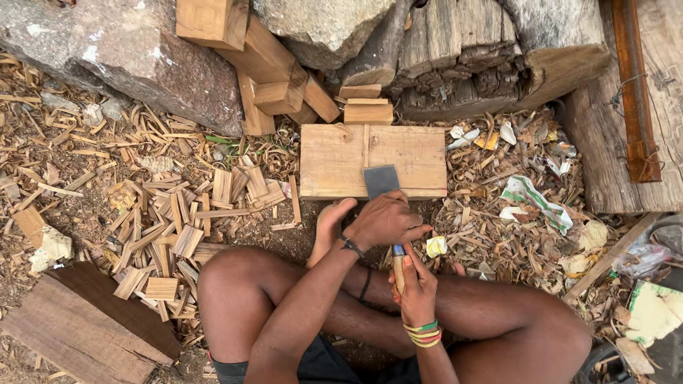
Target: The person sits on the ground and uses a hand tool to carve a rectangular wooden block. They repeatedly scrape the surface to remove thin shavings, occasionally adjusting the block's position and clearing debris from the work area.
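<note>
I sit cross-legged on the ground in front of a flat rectangular wooden block (334, 160). A wide flat chisel (382, 180) rests with its metal blade on the block's near edge. My left hand (384, 220) closes over the chisel just behind the blade. My right hand (416, 284) grips the chisel's wooden handle lower down, close to my legs. A bare foot lies just left of my left hand, touching the block's front edge.
Wood chips and split slats (171, 220) litter the ground to the left. Cut wooden blocks (270, 71) lean on rocks (142, 57) and logs (484, 57) behind. A dark plank (92, 327) lies lower left, a weathered beam (626, 128) at right.
</note>
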